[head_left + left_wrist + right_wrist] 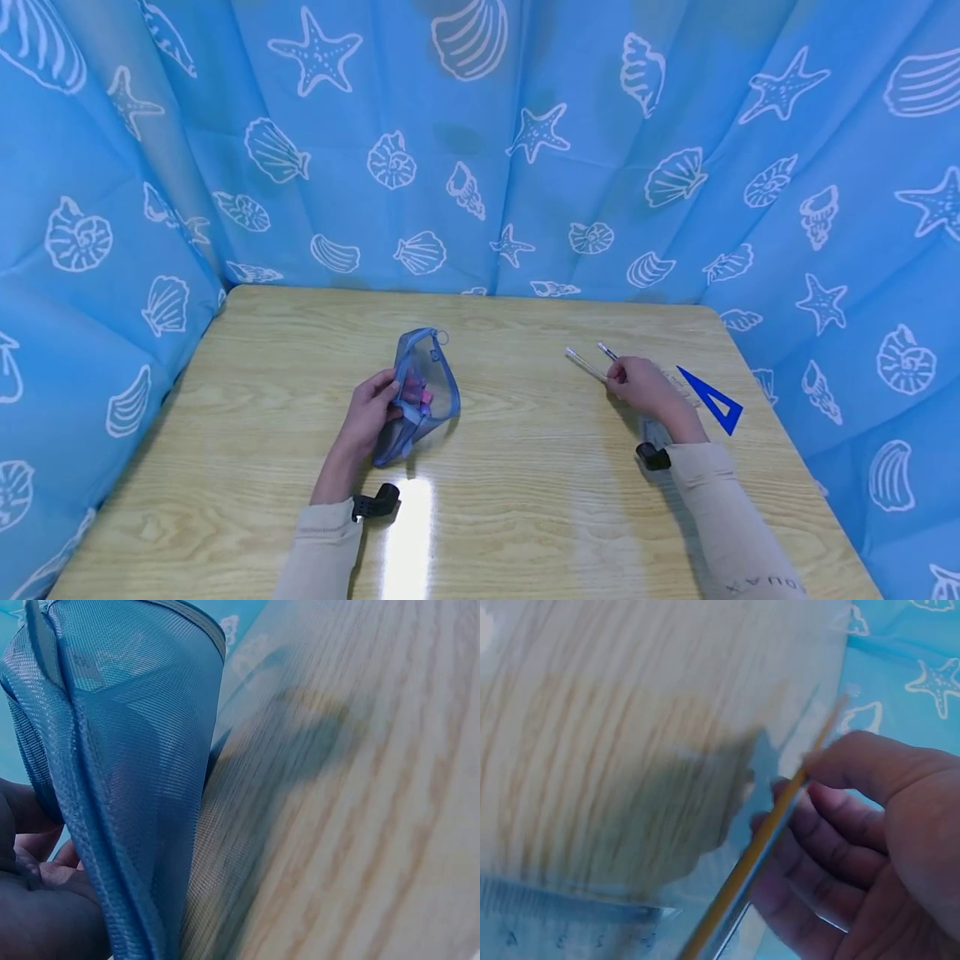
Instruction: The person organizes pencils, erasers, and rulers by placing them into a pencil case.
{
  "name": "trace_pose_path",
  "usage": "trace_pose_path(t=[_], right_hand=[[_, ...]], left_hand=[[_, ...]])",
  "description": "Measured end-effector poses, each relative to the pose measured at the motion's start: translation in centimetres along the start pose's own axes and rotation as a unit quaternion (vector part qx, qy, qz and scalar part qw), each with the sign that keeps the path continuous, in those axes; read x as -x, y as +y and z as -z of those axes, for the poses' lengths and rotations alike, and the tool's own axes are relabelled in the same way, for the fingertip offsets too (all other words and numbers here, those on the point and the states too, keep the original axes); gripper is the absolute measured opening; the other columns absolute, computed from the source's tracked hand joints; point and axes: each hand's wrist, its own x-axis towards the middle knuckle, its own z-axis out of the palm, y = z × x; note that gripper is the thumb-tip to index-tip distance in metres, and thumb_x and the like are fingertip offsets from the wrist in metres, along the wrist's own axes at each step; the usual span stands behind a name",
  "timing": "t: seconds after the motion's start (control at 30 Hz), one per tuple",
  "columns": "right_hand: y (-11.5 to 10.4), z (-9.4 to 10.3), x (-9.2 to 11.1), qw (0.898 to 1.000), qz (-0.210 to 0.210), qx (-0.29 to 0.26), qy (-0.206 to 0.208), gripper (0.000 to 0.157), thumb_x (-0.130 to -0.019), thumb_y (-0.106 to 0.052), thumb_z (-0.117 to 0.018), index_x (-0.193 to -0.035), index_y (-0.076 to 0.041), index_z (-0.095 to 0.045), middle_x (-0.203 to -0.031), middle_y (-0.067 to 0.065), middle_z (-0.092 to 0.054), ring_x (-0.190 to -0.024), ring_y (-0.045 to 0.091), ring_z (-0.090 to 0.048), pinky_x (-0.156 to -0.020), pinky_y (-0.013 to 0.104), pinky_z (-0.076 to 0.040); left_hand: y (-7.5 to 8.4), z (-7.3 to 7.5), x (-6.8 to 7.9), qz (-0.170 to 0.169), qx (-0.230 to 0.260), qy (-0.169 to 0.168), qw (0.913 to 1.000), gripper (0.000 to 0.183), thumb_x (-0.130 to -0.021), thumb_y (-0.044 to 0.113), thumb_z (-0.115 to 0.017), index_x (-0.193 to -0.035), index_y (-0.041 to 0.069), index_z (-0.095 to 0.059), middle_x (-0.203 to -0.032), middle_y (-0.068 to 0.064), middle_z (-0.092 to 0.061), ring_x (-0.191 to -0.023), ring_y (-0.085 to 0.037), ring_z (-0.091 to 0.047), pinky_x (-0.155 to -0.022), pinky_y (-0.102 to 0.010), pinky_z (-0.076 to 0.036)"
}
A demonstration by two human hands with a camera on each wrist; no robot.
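My left hand [371, 408] grips the side of a blue mesh pencil pouch [442, 410], its fingers at the edge of the opening. The pouch leans with its mouth unzipped, and pink and purple items [425, 398] show inside. In the left wrist view the mesh wall [142, 750] stands close against the fingers. Over on the right, my right hand [647, 387] pinches a slim pencil [585, 364] between thumb and fingers. The right wrist view shows this pencil [754, 855] as yellow, slanting down past the fingers. A second pencil's end [606, 350] pokes out beyond the hand, the rest hidden.
A blue set square [711, 400] lies right of my right hand. Part of a clear ruler [577, 919] with markings shows at the lower left of the right wrist view. Blue shell-patterned curtains [480, 167] surround the wooden table [525, 517] at the back and sides.
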Motion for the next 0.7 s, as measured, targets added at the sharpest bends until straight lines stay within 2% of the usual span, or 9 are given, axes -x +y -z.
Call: trace_pose_path(t=[0.23, 0.4, 0.6, 0.7], right_hand=[[-0.5, 0.0, 0.6, 0.999, 0.044, 0.017, -0.011, 0.014, -0.095, -0.003, -0.060, -0.104, 0.006, -0.067, -0.090, 0.012, -0.067, -0.078, 0.019, -0.058, -0.069, 0.035, -0.050], [-1.3, 0.3, 1.0, 0.998, 0.056, 0.022, -0.024, 0.018, -0.094, -0.001, -0.058, -0.108, 0.007, -0.067, -0.092, 0.013, -0.067, -0.078, 0.020, -0.057, -0.070, 0.036, -0.050], [-1.5, 0.5, 1.2, 0.998, 0.064, -0.007, -0.015, 0.019, -0.092, 0.001, -0.056, -0.108, 0.008, -0.062, -0.091, 0.011, -0.065, -0.079, 0.019, -0.056, -0.070, 0.034, -0.048], [-1.5, 0.5, 1.3, 0.998, 0.055, -0.039, -0.016, 0.021, -0.094, 0.000, -0.053, -0.112, 0.009, -0.059, -0.093, 0.012, -0.062, -0.075, 0.019, -0.054, -0.065, 0.033, -0.046]], left_hand=[[0.0, -0.1, 0.0, -0.002, -0.001, -0.007, 1.0000, 0.032, -0.108, 0.005, -0.041, -0.133, -0.010, -0.055, -0.096, 0.000, -0.069, -0.081, -0.006, -0.066, -0.065, -0.021, -0.051], [0.1, 0.0, 0.0, -0.005, 0.001, -0.008, 1.0000, 0.032, -0.109, 0.006, -0.040, -0.133, -0.009, -0.056, -0.099, -0.002, -0.072, -0.082, -0.007, -0.067, -0.064, -0.021, -0.050], [0.0, 0.0, -0.1, -0.002, 0.006, -0.005, 1.0000, 0.032, -0.108, 0.005, -0.040, -0.133, -0.009, -0.055, -0.096, 0.002, -0.070, -0.081, -0.006, -0.067, -0.064, -0.020, -0.051], [0.1, 0.0, -0.1, -0.002, 0.001, -0.005, 1.0000, 0.032, -0.108, 0.005, -0.040, -0.133, -0.009, -0.055, -0.096, 0.002, -0.070, -0.081, -0.006, -0.066, -0.064, -0.020, -0.051]])
